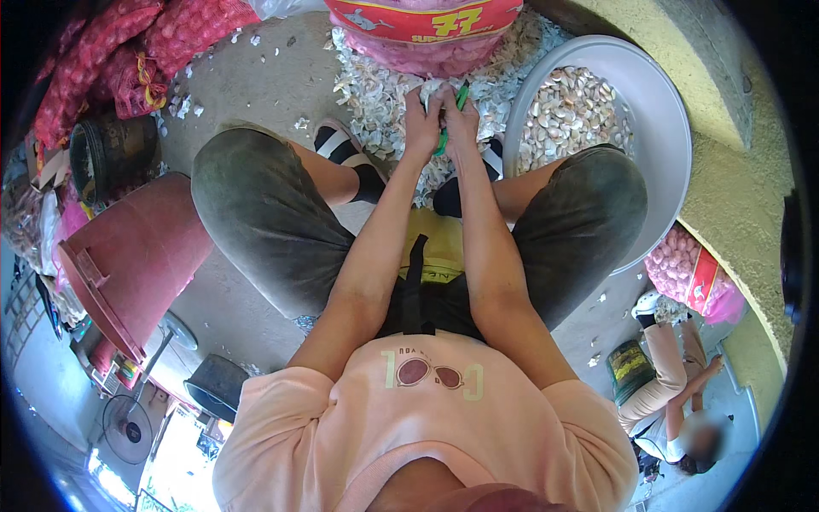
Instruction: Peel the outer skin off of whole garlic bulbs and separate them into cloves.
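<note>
My left hand (422,121) and my right hand (461,118) meet in front of me over a heap of papery garlic skins (374,89). Fingers of the left are closed on a whitish garlic piece (433,87), partly hidden; whether it is a bulb or a clove I cannot tell. My right hand grips a green-handled tool, likely a small knife (462,96), whose green shows above and below the fist. Just beyond my hands stands a mesh sack of garlic (422,54) with a red printed band. To the right, a grey plastic basin (662,128) holds many garlic cloves (566,115).
Red mesh sacks (96,77) lie at the upper left, near a dark bucket (115,157) and a tipped red tub (141,256). A concrete ledge (729,185) borders the right. Another person (665,390) sits at the lower right beside a bucket (630,371) and a garlic sack (688,269).
</note>
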Motion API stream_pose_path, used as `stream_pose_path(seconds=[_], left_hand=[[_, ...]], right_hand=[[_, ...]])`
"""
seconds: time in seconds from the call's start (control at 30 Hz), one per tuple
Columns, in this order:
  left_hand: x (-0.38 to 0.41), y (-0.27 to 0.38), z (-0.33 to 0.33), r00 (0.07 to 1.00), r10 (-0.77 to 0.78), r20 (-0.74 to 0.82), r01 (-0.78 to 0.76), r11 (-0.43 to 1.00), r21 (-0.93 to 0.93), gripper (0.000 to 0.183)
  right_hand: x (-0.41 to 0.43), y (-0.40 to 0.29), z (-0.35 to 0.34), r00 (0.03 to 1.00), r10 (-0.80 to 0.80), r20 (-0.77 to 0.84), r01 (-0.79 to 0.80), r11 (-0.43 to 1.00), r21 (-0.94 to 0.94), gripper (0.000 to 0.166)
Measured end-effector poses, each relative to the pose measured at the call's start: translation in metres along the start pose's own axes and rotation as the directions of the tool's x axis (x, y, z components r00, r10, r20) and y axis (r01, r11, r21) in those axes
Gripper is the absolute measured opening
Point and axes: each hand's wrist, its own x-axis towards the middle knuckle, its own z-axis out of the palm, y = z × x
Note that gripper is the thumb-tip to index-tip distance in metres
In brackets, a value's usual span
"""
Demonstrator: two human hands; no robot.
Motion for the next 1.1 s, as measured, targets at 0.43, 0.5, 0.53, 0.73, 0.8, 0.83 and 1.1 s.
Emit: stream_pose_path(seconds=[0.43, 0.5, 0.53, 0.73, 0.8, 0.83, 1.1], left_hand=[[0.006, 0.017, -0.011, 0.758, -0.442, 0.48, 0.648, 0.596, -0.475, 0.042], [0.009, 0.011, -0.015, 0.773, -0.425, 0.472, 0.632, 0.584, -0.51, 0.042], [0.013, 0.0, -0.019, 0.752, -0.452, 0.479, 0.659, 0.54, -0.524, 0.042], [0.014, -0.002, -0.009, 0.687, -0.55, 0.475, 0.703, 0.338, -0.626, 0.042], [0.013, -0.006, -0.006, 0.699, -0.559, 0.446, 0.681, 0.332, -0.652, 0.042], [0.014, -0.011, -0.007, 0.705, -0.536, 0.466, 0.675, 0.303, -0.673, 0.041], [0.009, -0.008, -0.007, 0.7, -0.483, 0.526, 0.692, 0.28, -0.665, 0.034]], right_hand=[[0.016, 0.013, -0.016, 0.963, -0.247, -0.111, 0.194, 0.915, -0.353, 0.019], [0.009, 0.008, -0.011, 0.967, -0.242, -0.085, 0.192, 0.904, -0.383, 0.019], [0.002, 0.0, -0.004, 0.991, -0.118, -0.067, 0.095, 0.956, -0.278, 0.02], [-0.002, -0.002, 0.0, 0.976, -0.181, 0.124, 0.212, 0.924, -0.318, 0.023], [-0.003, -0.001, 0.002, 0.949, -0.28, 0.143, 0.314, 0.858, -0.406, 0.026], [-0.005, -0.003, 0.004, 0.967, -0.235, 0.096, 0.254, 0.906, -0.338, 0.027], [0.01, 0.003, -0.006, 0.917, -0.399, 0.009, 0.27, 0.602, -0.751, 0.022]])
